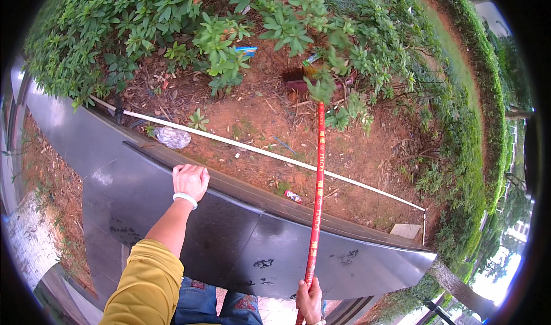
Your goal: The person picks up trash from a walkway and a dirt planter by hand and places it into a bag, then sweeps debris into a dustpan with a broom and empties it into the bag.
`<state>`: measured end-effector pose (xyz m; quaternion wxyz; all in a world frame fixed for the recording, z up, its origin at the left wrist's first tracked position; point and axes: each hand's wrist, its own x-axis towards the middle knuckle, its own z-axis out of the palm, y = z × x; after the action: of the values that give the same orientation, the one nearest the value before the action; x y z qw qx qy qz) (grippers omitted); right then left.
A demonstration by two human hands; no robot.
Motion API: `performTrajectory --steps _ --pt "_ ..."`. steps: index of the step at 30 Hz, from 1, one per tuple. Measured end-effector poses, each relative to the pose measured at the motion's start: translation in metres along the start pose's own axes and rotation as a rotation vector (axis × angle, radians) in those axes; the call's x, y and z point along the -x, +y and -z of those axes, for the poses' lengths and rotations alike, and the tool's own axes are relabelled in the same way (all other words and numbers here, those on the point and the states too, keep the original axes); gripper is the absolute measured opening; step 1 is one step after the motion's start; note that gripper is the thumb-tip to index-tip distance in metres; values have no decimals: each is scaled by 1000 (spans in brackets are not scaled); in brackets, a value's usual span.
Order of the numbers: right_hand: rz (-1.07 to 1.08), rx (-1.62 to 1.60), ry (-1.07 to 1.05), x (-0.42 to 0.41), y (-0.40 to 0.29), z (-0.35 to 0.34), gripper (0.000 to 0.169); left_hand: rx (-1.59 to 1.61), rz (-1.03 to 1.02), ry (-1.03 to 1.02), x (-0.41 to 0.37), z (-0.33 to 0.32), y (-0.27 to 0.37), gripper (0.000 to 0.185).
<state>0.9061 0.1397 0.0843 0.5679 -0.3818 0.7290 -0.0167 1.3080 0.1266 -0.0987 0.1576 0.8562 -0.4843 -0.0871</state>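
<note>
My right hand (pixel 310 299) grips the red printed handle (pixel 318 174) of a broom near the lower edge of the view. The handle reaches over the ledge to the maroon broom head (pixel 299 85), which lies on the soil, partly hidden by leaves. My left hand (pixel 190 181) is curled over the far edge of a polished dark stone ledge (pixel 241 230); its fingertips are hidden. Close to the bristles is a small green wrapper (pixel 311 59). A blue packet (pixel 246 51) lies left of it under the shrubs.
A thin white pipe (pixel 254 147) crosses the bed, passing beneath the broom handle. Crumpled clear plastic (pixel 172 137) and a red-and-white wrapper (pixel 293 196) lie near the ledge. Leafy shrubs (pixel 142 19) border the soil (pixel 267 110). A tree trunk (pixel 460 287) stands at right.
</note>
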Motion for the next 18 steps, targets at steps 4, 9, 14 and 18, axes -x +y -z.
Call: performTrajectory --steps 4,9,14,18 --pt "-76 -287 -254 -21 -35 -33 15 -11 5 -1 1 0 -1 22" --pt "-22 -370 -413 -98 -90 -95 21 -24 -4 -19 2 -3 -2 23" --pt "321 131 -216 -177 -91 -97 26 -19 -10 -6 0 -2 1 23" --pt "614 621 22 -121 -58 -21 22 -22 -2 19 2 -4 -3 23"
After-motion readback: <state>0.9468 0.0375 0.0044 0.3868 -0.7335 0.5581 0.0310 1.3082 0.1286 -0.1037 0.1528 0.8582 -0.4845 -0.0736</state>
